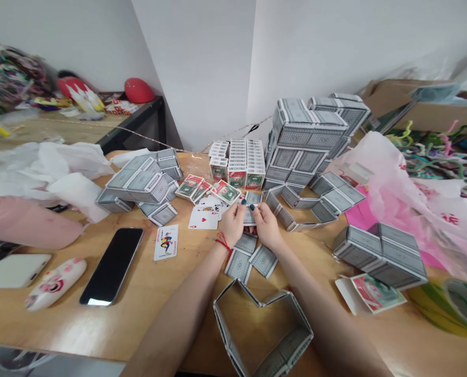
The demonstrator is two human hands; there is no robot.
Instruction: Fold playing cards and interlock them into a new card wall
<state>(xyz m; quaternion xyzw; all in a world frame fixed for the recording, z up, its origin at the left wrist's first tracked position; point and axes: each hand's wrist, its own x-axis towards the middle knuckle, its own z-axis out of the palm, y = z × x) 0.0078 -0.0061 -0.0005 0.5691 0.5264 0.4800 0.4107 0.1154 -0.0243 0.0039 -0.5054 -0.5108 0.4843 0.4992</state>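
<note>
Table [139, 283]'s packed, left hand [233, 226] and right hand [268, 227] pinching a card [250, 218] mid-frame, fingers closed; one sagging forearm [178, 322] could crush that bottom-center heart frame [286, 352].

Grey-and-white patterned card backs [239, 266]

Most of the fingers [250, 229] are tucked under the held card [250, 217], so their grip below is hidden! Down front, the bottom edge clips the heart-shaped card frame [290, 348]. The tape roll [429, 306] runs off right, the pink pouch [24, 222] off left. And that red print [451, 219], perhaps lettering, is too blurred to read!
</note>
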